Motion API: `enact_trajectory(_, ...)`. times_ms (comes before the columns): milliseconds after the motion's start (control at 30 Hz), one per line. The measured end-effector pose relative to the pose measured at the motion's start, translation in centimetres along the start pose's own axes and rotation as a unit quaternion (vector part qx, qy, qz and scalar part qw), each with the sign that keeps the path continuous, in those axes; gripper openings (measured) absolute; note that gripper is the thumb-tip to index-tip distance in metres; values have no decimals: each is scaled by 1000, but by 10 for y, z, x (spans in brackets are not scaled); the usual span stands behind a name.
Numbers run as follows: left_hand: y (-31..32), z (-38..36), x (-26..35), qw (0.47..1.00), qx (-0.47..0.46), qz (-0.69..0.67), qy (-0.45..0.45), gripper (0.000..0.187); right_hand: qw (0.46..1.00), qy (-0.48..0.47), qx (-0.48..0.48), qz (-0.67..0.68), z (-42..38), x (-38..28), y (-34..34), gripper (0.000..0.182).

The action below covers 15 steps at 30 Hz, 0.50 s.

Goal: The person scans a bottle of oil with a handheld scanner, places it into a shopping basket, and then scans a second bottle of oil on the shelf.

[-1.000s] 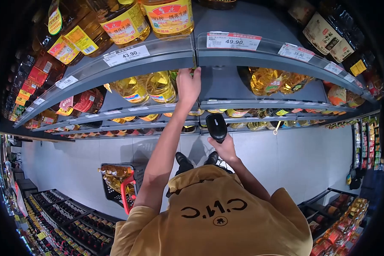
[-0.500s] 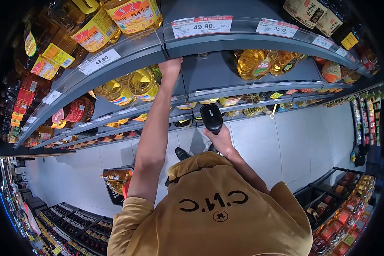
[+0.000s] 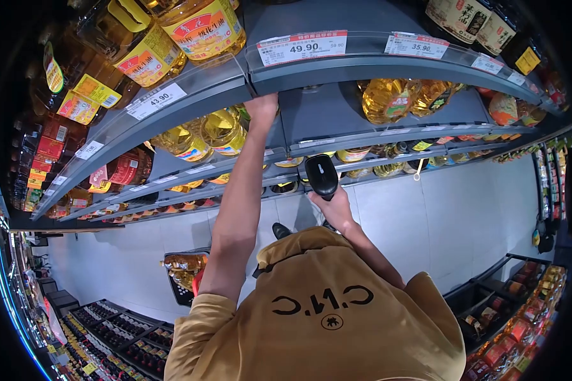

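My left hand (image 3: 262,109) reaches under the front edge of the upper shelf (image 3: 388,62), next to yellow oil bottles (image 3: 224,131) on the shelf below; its fingers are hidden by the shelf edge. Lower down, my right hand (image 3: 333,208) is wrapped round the handle of a black handheld scanner (image 3: 321,176), whose rounded head points at the shelves. A price label reading 49.90 (image 3: 302,47) sits on the upper shelf edge, to the right above my left hand.
On the floor at the left stands a black basket (image 3: 176,291) holding oil bottles (image 3: 184,270). Large oil bottles (image 3: 203,32) fill the upper left shelf. Racks of dark bottles (image 3: 117,330) stand at the lower left, and another stocked rack (image 3: 521,317) at the lower right.
The shelves and basket have shifted slightly right in view. Both hands also appear a little farther right, with the left still under the shelf edge and the right still holding the scanner.
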<state>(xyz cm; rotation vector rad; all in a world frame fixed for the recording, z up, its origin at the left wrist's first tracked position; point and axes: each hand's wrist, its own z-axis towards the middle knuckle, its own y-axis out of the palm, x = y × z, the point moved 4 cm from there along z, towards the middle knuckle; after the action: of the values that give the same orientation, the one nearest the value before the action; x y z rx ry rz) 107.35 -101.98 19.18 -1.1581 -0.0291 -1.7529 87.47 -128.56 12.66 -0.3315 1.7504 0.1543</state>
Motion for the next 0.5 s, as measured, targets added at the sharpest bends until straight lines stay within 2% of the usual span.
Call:
enact_trajectory(67,0,0,0,999,2,33,10,23,1000,0,-4,5,1,-1,1,38)
enact_trajectory(167,-4,2,10,985,9,159,60,27,1000,-12,1,-1,1,-13,0,37)
enact_trajectory(233,-5,0,16,976,39,197,79,30,1000,-17,1,12,0,-17,0,36)
enact_trajectory(300,-7,-3,23,978,89,170,81,33,1000,-19,1,15,0,-17,-2,35)
enact_trajectory(400,-22,-2,57,969,-90,227,-32,42,1000,-17,2,2,1,-11,-7,36)
enact_trajectory(500,-22,-1,56,992,-38,117,-16,39,1000,-11,9,-9,0,-5,-13,39)
